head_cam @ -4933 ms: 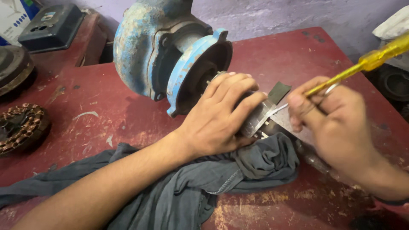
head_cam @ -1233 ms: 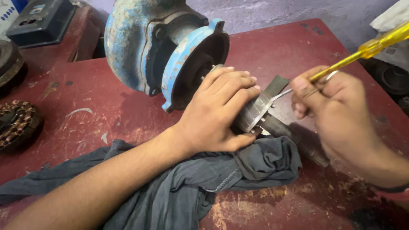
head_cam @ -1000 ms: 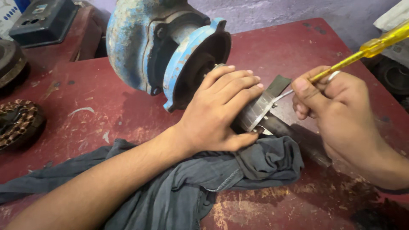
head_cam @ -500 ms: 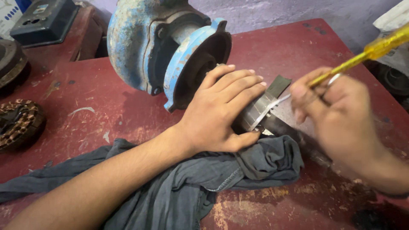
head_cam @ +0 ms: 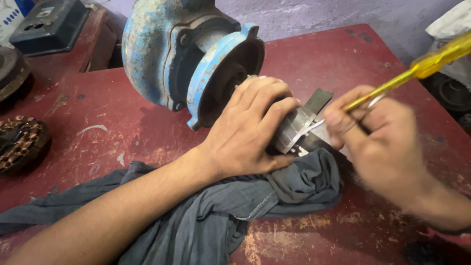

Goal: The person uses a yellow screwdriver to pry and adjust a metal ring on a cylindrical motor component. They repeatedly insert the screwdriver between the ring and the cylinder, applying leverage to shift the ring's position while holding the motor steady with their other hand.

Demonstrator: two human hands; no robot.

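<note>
My left hand [head_cam: 248, 127] lies over a grey metal rotor [head_cam: 293, 128] and grips it against a dark grey cloth [head_cam: 274, 194] on the red table. My right hand [head_cam: 380, 147], blurred with motion, holds a yellow-handled screwdriver [head_cam: 422, 66] whose shaft points down at the rotor's end. A dark flat piece [head_cam: 319, 100] sticks up behind the rotor. Just behind my left hand stands a blue pump housing [head_cam: 181, 54], its open round face turned toward the rotor.
A brown wound stator [head_cam: 19, 142] lies at the left edge of the red table [head_cam: 122, 122]. A dark box [head_cam: 51, 24] sits at the back left. A round black part [head_cam: 451, 91] and white bag are off the table's right side.
My right hand has worked back and forth with the screwdriver at the rotor's end and is now blurred. My left hand has stayed clamped on the rotor.
</note>
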